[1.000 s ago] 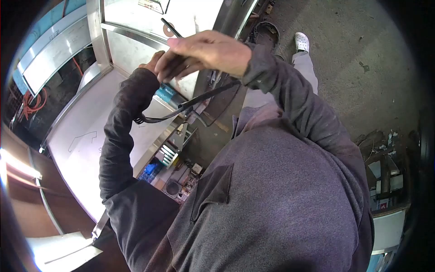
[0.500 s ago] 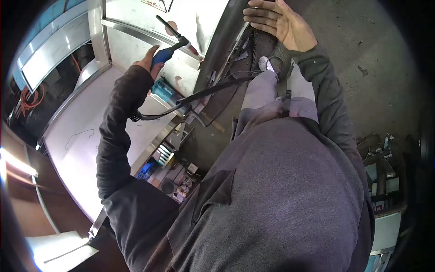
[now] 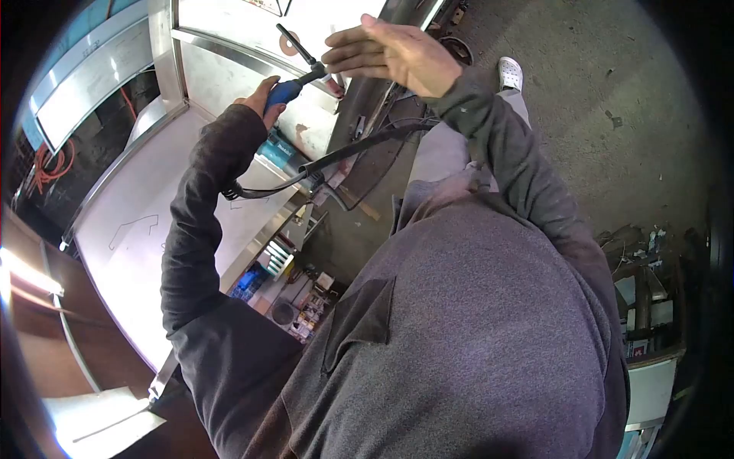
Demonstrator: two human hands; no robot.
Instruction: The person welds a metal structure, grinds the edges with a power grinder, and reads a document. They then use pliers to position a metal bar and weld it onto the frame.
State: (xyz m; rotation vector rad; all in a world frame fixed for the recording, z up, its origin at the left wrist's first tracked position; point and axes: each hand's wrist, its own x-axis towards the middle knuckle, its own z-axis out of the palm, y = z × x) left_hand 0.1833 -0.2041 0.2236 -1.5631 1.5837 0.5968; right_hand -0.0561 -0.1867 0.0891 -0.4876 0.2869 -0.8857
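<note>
The left hand (image 3: pixel 264 96) grips the blue handle of the welding torch (image 3: pixel 294 84), fingers wrapped around it, nozzle raised toward the upright steel panel (image 3: pixel 229 84) at the rear of the tabletop (image 3: pixel 130 252). The torch's black cable (image 3: pixel 336 157) droops from the handle across the tabletop edge. The right hand (image 3: pixel 397 53), half a second ago extended further out over the floor, has returned beside the torch tip; it holds nothing, fingers straight and together. A teal power tool (image 3: pixel 277 153) lies on the tabletop below the torch. Judgement: the free hand appears to be repositioning near the torch head.
</note>
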